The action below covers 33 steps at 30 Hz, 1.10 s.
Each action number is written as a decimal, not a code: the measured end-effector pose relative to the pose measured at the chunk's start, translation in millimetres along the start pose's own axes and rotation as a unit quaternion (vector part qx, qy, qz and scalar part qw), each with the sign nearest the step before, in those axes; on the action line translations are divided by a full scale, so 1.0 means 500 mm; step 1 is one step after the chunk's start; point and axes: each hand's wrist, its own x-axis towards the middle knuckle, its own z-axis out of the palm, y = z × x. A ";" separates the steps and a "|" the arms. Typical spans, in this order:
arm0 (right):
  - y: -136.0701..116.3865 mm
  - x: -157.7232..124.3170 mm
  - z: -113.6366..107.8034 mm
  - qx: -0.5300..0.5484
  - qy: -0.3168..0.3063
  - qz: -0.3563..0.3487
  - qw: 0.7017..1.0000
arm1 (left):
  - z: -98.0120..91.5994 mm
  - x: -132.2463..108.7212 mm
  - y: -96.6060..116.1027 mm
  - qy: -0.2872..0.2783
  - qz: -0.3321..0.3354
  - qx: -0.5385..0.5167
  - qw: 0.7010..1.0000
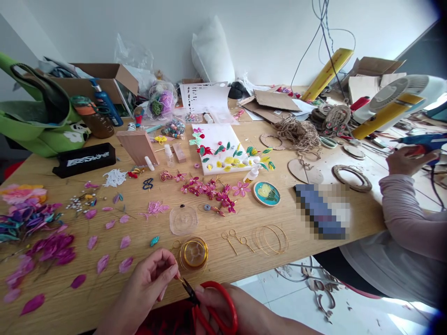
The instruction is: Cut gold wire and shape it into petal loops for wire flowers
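My left hand pinches a thin gold wire between thumb and fingers near the table's front edge. Just right of it, my right hand is closed round red-handled scissors, whose dark blades point up and left at the wire beside my left fingertips. A spool of gold wire lies directly behind my hands. Right of the spool are looped wire pieces and larger wire rings. A clear plastic lid rests behind the spool.
Pink petals and fabric flowers spread at the left. Magenta flowers and a white foam board sit mid-table. At the right, another person's hand holds a blue glue gun. A green bag stands far left.
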 end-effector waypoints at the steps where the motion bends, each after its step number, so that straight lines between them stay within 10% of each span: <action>1: -0.006 -0.003 0.003 -0.003 0.005 0.004 1.000 | -0.001 0.001 -0.002 -0.004 0.003 0.004 1.000; 33: -0.027 -0.019 0.018 -0.039 0.052 0.041 0.997 | -0.006 0.004 -0.004 -0.011 -0.004 0.009 1.000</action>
